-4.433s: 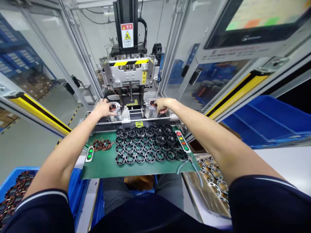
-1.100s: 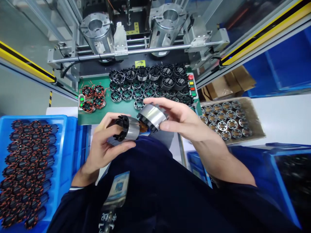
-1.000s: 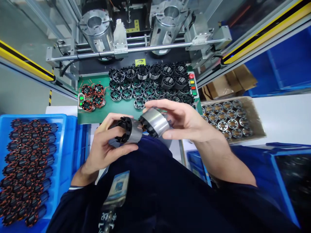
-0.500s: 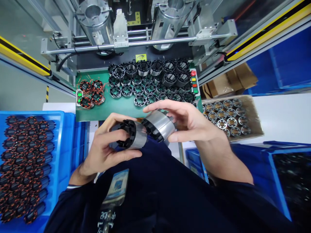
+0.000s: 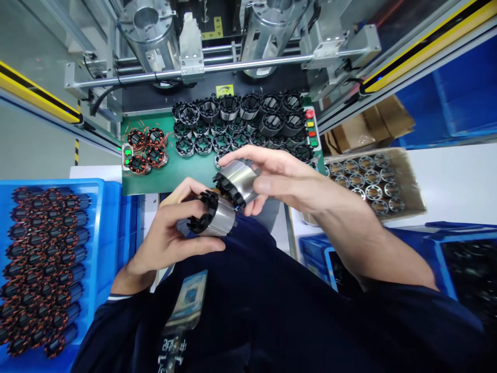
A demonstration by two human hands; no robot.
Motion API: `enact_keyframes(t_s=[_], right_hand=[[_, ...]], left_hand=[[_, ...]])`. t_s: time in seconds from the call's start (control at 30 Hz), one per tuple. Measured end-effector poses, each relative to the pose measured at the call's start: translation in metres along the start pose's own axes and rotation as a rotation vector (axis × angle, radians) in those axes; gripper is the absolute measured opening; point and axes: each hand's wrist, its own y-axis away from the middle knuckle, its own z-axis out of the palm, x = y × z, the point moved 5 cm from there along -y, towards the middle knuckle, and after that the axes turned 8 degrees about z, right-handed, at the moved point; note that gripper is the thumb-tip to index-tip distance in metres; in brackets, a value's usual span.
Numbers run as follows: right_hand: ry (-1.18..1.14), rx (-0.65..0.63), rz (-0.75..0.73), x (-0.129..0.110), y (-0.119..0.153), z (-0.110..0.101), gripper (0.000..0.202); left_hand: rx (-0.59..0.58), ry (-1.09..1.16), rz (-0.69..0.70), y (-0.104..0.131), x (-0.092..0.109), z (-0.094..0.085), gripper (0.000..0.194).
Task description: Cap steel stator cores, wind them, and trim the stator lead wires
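Head: smooth metal cylinders (image 5: pixel 227 210), hands (image 5: pixel 174 223).

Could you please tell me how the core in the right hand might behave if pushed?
The core looks stiff and probably heavy for its size, since its wall looks like metal. Laid on its round side, it would likely roll. The thin black teeth at its end may be fragile.

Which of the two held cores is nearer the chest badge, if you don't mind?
The core in the left hand; the other core, in the right hand, sits farther from the badge.
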Motion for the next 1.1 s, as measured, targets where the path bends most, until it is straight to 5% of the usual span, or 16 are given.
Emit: enact_keyframes(t_s=[0.33,0.47,0.57,0.67,0.83,0.97,1.1], right_hand=[[-0.123,-0.073,0.095,0.008,-0.009,-0.002,0.082],[0.03,0.029,-0.003,-0.003,-0.008,-0.018,0.074],[0.306,0.238,-0.165,-0.046,-0.005,-0.057,0.063],[0.637,0.462,-0.343,-0.114,-0.01,-0.115,0.064],[1.126,0.734,-0.433,-0.208,-0.061,-0.207,0.068],[1.442,0.923,-0.21,-0.232,-0.112,-0.253,0.082],[1.626,0.9,-0.072,-0.232,-0.14,-0.269,0.077]], left_hand=[[0.036,0.088,-0.051,0.0,-0.007,-0.002,0.041],[0.041,0.105,-0.069,0.005,-0.012,-0.002,0.037],[0.036,0.121,-0.139,0.011,-0.02,-0.003,0.025],[0.064,0.165,-0.203,0.016,-0.03,0.001,0.019],[0.123,0.237,-0.274,0.026,-0.051,0.021,0.026],[0.274,0.29,-0.463,0.059,-0.077,0.032,0.034],[0.479,0.293,-0.651,0.11,-0.105,0.028,0.046]])
